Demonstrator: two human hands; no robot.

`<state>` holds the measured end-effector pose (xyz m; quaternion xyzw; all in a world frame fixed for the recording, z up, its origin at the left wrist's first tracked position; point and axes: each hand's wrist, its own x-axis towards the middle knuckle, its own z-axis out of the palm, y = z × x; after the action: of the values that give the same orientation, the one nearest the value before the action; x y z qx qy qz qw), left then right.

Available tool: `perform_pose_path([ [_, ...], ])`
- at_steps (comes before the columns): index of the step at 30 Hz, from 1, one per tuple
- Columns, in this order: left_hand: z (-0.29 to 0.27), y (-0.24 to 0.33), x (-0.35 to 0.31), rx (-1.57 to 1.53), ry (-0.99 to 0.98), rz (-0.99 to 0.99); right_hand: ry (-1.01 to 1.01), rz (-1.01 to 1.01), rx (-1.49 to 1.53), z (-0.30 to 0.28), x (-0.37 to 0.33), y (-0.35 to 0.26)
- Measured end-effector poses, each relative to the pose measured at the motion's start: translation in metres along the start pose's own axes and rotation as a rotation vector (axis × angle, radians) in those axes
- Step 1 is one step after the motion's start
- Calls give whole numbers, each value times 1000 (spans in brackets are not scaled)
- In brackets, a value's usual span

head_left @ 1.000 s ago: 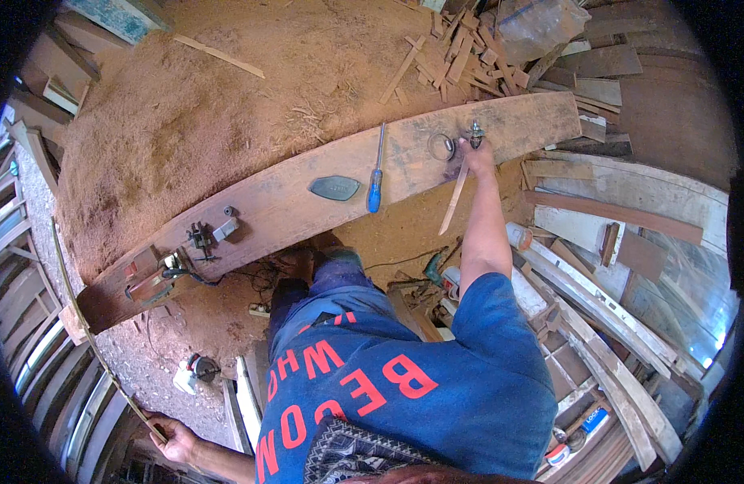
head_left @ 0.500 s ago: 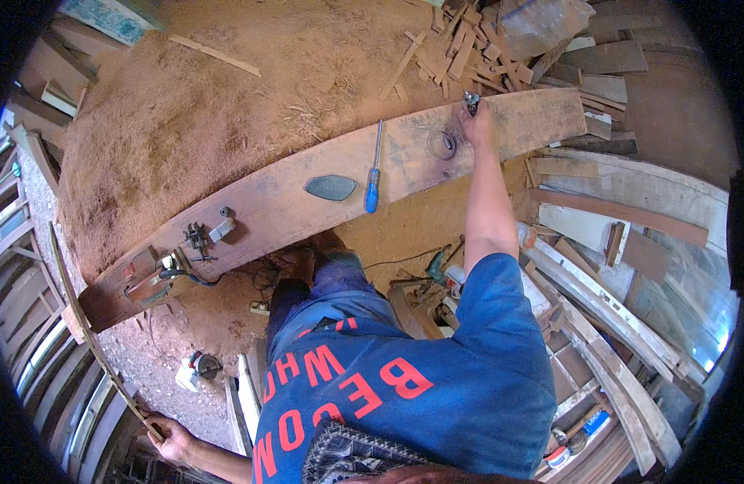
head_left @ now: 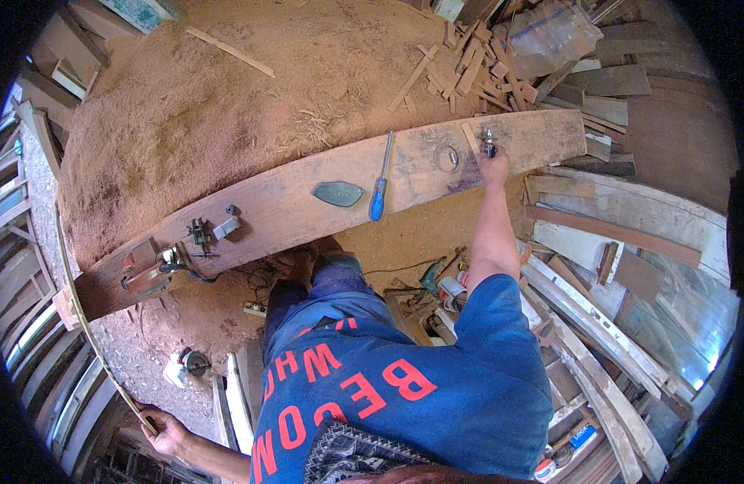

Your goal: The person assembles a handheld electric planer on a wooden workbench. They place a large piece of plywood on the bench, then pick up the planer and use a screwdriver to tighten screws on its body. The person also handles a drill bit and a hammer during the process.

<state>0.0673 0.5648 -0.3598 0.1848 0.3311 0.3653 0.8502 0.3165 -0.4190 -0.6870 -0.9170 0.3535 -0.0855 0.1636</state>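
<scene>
Down at the lower left, my left hand [head_left: 169, 433] is closed round the end of a long, thin, bowed wooden strip [head_left: 93, 343]. Its far part reaches up past the left end of a wide wooden plank [head_left: 283, 191]. Over the plank's right part, my right hand [head_left: 493, 169] is closed on a small black tool with a silver tip [head_left: 490, 145], whose exact kind I cannot make out. A short thin piece of wood [head_left: 470, 138] lies just left of that hand. Nearby on the plank are a ring-shaped item [head_left: 447, 158], a blue-handled screwdriver [head_left: 379, 194] and a dark, flat, pointed plate [head_left: 337, 194].
On the plank's left half sit a power tool [head_left: 150, 278], a dark metal part [head_left: 199, 236] and a pale block [head_left: 226, 228]. Sawdust [head_left: 186, 105] is heaped beyond, with wood scraps [head_left: 477, 64] at the back. A circular saw [head_left: 188, 365] rests on the floor; boards [head_left: 606, 323] lie at right.
My right hand with the small tool has shifted slightly right and nearer. The short wood piece beside it now shows. The view has shifted a little; my left hand still grips the strip.
</scene>
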Motion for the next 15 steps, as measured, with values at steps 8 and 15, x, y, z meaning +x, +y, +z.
perform_pose_path([
  [8,14,-17,-13,24,-16,-5,3,88,-28,-17,-15,-30],
  [15,16,-22,-25,-18,-50,-41,232,-28,-286,-30,-56,-105],
])
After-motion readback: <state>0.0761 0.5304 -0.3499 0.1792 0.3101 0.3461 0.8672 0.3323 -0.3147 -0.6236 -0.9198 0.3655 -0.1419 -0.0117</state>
